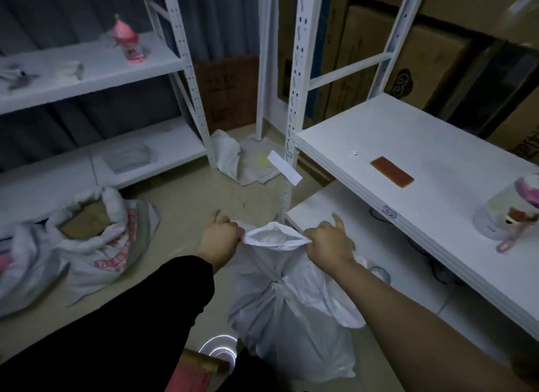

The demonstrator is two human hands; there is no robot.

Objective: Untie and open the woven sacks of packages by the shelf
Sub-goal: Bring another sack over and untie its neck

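- Left hand point(221, 236), black sleeve behind it, is closed on the left edge of the white sack's mouth point(272, 236); your right hand point(329, 240) is closed on the right edge. Both thumbs stick up.
- White sack point(291, 318) stands on the floor directly in front of you, just beside the lower board of the right shelf point(388, 146). Its top is stretched between your fists.
- Neck still looks cinched: a gather with what seems a tie point(275, 280) sits below the flared top. Judgement only; the picture is dim.
- To do the step well, don't just pull the rim apart, which likely tightens the gather. Keep one hand on the rim to hold the sack upright and bring the other down to the tie to work it loose.
- Once it is free, spread the mouth evenly and fold the rim outward so it stays open.
- Count, sacks: two standing. The white one in hand, and a printed sack point(96, 245) to your left with its mouth rolled down and a brown parcel point(84, 222) showing inside.
- Also one limp heap of cloth or sacking point(245, 161) on the floor between the shelves; I cannot tell whether it is a sack.
- Count, shelf units: two, the left shelf point(96, 67) and the right one.
- Count, hands: two, both gripping.
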